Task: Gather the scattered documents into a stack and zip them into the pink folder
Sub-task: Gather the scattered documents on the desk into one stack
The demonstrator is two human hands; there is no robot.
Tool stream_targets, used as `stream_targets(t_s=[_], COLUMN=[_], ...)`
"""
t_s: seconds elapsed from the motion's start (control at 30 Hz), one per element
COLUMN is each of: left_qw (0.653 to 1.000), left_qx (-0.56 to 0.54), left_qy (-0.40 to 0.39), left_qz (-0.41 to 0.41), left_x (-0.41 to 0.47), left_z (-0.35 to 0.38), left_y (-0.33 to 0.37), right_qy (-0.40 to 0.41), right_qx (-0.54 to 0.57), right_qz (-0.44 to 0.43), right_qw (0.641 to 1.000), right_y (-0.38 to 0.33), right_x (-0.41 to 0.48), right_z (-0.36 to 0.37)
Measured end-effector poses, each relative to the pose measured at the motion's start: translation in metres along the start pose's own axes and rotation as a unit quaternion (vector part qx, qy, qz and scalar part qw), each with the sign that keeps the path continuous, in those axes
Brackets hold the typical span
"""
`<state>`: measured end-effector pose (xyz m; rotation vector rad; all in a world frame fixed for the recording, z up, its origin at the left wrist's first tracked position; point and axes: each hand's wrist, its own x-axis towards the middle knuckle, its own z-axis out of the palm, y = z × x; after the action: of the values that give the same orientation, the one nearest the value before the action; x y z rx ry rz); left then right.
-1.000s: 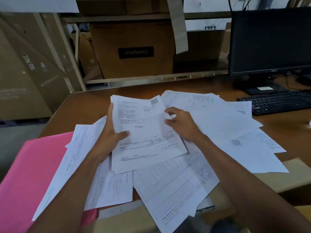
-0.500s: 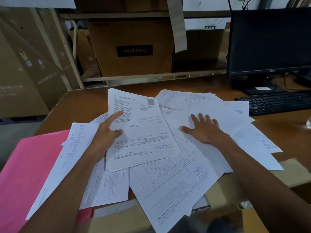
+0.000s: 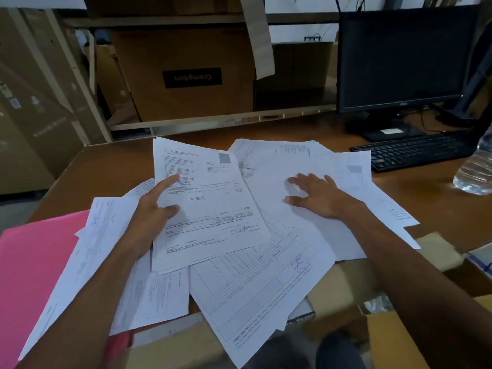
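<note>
1. Left hand [image 3: 149,217]: holds the left edge of a printed invoice sheet [image 3: 205,206]. The forefinger lies extended on the face of the sheet, the thumb presses on it lower down, and the remaining fingers are hidden beneath the paper.
2. Right hand [image 3: 316,194]: rests palm down on a blank-sided sheet [image 3: 306,230], fingers spread and flat, gripping nothing.
3. Scattered documents [image 3: 255,283]: loose white sheets overlap at differing angles across the middle of the wooden desk [image 3: 111,166]. One large ruled form with a blue stamp overhangs the near edge of the desk.
4. Pink folder [image 3: 34,275]: lies at the near left corner of the desk, partly under the leftmost sheets. Whether its zip is open cannot be told.
5. Black monitor [image 3: 404,57] and black keyboard [image 3: 415,151]: stand at the far right of the desk, apart from the papers.
6. Clear plastic bottle [image 3: 476,169]: at the right edge of the view, just beside the keyboard.
7. Cardboard box [image 3: 186,75]: sits on a shelf behind the desk, its label printed upside down.
</note>
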<state>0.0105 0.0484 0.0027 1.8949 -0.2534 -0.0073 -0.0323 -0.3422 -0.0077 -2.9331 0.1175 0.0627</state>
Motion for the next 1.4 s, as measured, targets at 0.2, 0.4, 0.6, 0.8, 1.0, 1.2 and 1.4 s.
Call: stream_targets(t_s=[0.2,0.4,0.6,0.8,1.0,1.2,1.4], left_qw=[1.0,1.0,1.0,1.0,1.0,1.0,1.0], left_qx=[-0.002,-0.001,-0.005,-0.001,0.007,0.013,0.011], left_qy=[-0.002,-0.006,-0.016,-0.016,-0.015,-0.015,-0.017], left_qz=[0.002,0.003,0.001,0.002,0.003,-0.004,0.0], left_x=[-0.001,-0.004,-0.004,-0.003,-0.003,-0.002,-0.002], left_z=[0.002,0.003,0.004,0.004,0.004,0.003,0.002], left_y=[0.001,0.005,0.005,0.005,0.006,0.004,0.003], right_qy=[0.021,0.01,0.024,0.071,0.144,0.189,0.472], right_qx=[-0.012,0.053,0.061,0.15,0.356,0.272,-0.002], right_qz=[0.175,0.138,0.23,0.198,0.192,0.048,-0.055], right_qw=[0.984,0.989,0.971,0.966,0.903,0.942,0.88], right_y=[-0.009,-0.015,-0.029,-0.025,-0.018,-0.04,-0.063], right_x=[-0.001,0.001,-0.003,-0.014,-0.019,-0.035,-0.033], right_z=[0.005,-0.011,-0.018,-0.032,-0.025,-0.027,-0.061])
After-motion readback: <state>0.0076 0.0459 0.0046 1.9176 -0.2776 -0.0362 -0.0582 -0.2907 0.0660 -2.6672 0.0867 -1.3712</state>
